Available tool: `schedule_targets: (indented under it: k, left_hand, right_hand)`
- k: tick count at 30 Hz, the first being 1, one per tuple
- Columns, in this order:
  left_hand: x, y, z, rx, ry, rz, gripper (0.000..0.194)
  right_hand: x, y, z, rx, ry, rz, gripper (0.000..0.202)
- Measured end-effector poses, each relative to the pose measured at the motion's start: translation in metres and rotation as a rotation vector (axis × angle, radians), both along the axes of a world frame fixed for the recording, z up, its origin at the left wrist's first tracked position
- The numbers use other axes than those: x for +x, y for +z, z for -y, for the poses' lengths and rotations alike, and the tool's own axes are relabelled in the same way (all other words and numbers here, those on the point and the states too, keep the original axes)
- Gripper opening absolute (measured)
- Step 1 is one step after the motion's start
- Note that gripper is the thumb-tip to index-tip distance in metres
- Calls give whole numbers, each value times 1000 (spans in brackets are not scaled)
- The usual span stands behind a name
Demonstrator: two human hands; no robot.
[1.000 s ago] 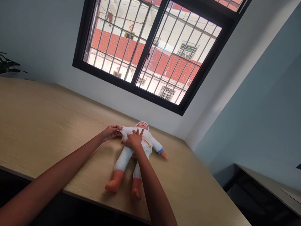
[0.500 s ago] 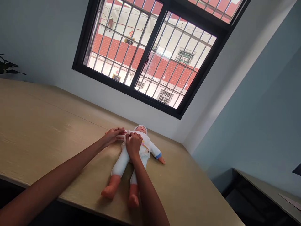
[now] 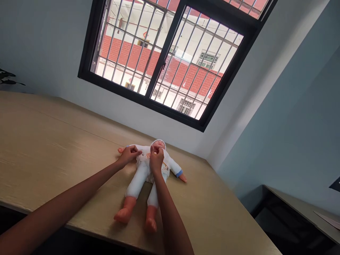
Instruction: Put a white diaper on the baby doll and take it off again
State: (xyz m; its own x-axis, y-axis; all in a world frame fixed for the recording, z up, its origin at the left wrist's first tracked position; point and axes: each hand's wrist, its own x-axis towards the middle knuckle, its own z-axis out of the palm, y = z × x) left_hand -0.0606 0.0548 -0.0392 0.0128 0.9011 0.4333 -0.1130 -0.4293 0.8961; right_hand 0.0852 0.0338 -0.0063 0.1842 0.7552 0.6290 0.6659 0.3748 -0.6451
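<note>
A baby doll (image 3: 138, 179) lies on its back on the table, its head toward the window and its bare feet toward me. It has on a white cap, a white top (image 3: 172, 164) with blue cuffs, and white trousers. At the side of the doll's chest, my left hand (image 3: 129, 156) is closed in a pinch, its fingertips on the edge of the top. Over the middle of the chest, my right hand (image 3: 157, 157) is closed too, thumb and fingers together near the doll's chin. What the right fingertips hold is too small to make out.
The pale wooden table (image 3: 66, 141) reaches back to the wall, below a black-framed window (image 3: 143, 101) with bars. Dark leaves (image 3: 9, 78) show at the far left. Lower right stands another table or desk (image 3: 300, 209) with a dark side.
My right hand has moved right and up, away from my left hand, toward the doll's chin. The doll's arm beside my left hand shows more. The view has shifted slightly.
</note>
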Motion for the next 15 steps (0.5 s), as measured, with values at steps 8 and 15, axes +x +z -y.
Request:
schedule_targets:
  k: [8, 15]
  left_hand:
    - [35, 4, 5, 135, 208, -27, 9]
    - [53, 4, -5, 137, 233, -44, 31]
  right_hand:
    - [29, -6, 42, -43, -120, 570, 20]
    - [23, -17, 49, -1, -99, 727, 27]
